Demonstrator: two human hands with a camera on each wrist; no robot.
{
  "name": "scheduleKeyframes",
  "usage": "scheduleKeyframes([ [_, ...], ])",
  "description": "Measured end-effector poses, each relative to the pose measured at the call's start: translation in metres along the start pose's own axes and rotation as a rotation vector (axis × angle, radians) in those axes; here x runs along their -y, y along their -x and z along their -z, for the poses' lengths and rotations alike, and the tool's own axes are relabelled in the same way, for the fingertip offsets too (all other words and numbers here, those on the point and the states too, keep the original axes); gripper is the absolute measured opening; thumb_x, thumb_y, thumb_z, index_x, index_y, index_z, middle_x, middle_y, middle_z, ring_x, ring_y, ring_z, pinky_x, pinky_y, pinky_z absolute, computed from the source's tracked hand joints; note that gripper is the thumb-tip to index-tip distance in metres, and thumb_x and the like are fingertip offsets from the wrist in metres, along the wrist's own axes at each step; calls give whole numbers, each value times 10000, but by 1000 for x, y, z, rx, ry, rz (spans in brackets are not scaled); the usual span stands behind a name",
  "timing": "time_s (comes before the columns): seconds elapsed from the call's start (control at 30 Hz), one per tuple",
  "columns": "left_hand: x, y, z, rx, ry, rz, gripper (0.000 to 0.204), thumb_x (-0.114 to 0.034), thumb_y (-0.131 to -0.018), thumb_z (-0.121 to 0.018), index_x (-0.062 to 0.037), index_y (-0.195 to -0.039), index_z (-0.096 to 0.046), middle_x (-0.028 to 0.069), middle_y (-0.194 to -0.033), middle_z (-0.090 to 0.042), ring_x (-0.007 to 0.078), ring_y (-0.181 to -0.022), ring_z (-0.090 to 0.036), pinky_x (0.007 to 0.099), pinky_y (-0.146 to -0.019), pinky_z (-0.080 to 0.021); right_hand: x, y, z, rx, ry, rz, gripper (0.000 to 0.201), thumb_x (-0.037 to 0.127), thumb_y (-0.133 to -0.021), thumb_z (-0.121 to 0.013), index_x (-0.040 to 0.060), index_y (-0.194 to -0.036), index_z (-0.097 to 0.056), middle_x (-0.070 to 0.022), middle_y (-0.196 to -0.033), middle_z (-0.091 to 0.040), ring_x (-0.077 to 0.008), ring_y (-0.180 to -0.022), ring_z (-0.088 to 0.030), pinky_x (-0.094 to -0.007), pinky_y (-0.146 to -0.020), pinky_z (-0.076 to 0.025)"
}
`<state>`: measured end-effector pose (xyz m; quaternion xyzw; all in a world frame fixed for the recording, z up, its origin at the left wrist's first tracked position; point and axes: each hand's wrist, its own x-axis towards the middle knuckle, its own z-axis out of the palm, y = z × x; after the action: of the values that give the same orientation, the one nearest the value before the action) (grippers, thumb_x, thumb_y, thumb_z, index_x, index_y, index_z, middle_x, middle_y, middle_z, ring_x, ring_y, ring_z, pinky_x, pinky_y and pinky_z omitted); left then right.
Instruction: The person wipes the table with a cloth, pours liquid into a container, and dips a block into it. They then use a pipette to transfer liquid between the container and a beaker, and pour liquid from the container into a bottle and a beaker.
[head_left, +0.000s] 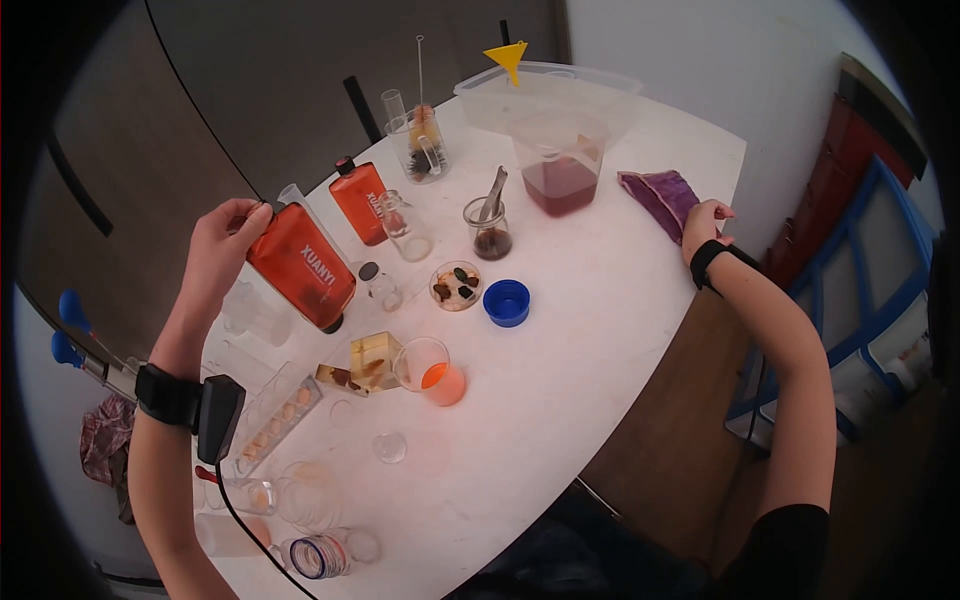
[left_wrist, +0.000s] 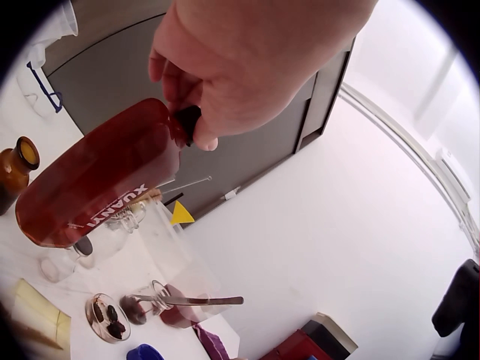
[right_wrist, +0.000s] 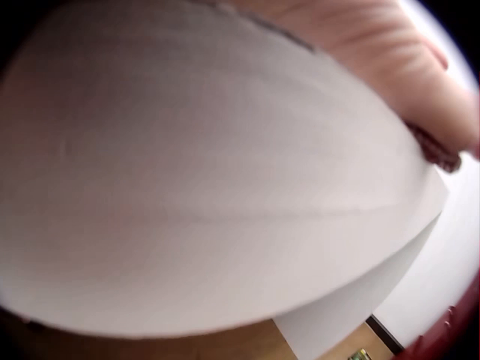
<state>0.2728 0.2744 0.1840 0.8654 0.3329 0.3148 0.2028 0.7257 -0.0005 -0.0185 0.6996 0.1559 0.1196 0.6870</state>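
Observation:
My left hand (head_left: 228, 235) pinches the black cap (left_wrist: 187, 124) of a flat red bottle (head_left: 302, 265) marked XUANYI. The bottle hangs tilted at the left of the table, held up above the glassware. My right hand (head_left: 708, 222) is at the near end of a folded purple cloth (head_left: 660, 197), by the table's right edge. In the right wrist view, dark purple edges of the cloth (right_wrist: 439, 154) show beside the hand. The fingers are partly hidden, so I cannot tell whether they grip it. A second red bottle (head_left: 357, 205) stands behind the first.
On the white table (head_left: 570, 400) are a blue cup (head_left: 507, 302), a dish of small dark pieces (head_left: 456, 287), a beaker of orange liquid (head_left: 442, 383) and a jar with tweezers (head_left: 492, 240). A tub of purple liquid (head_left: 562, 185) and a yellow funnel (head_left: 508, 58) are at the back.

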Motion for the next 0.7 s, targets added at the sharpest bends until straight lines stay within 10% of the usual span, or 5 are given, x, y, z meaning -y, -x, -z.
scheduleKeyframes([
  [0.7,20,6,-21,95,-72,69,298,-260,-819,-627,19,-925,-627,77,-783,-621,123,-711,-579,259,-630,-476,4,-44,-28,-352,-609,189,154,163,-765,-562,146,-822,-705,-23,-861,-685,-186,-804,-661,-313,-639,-517],
])
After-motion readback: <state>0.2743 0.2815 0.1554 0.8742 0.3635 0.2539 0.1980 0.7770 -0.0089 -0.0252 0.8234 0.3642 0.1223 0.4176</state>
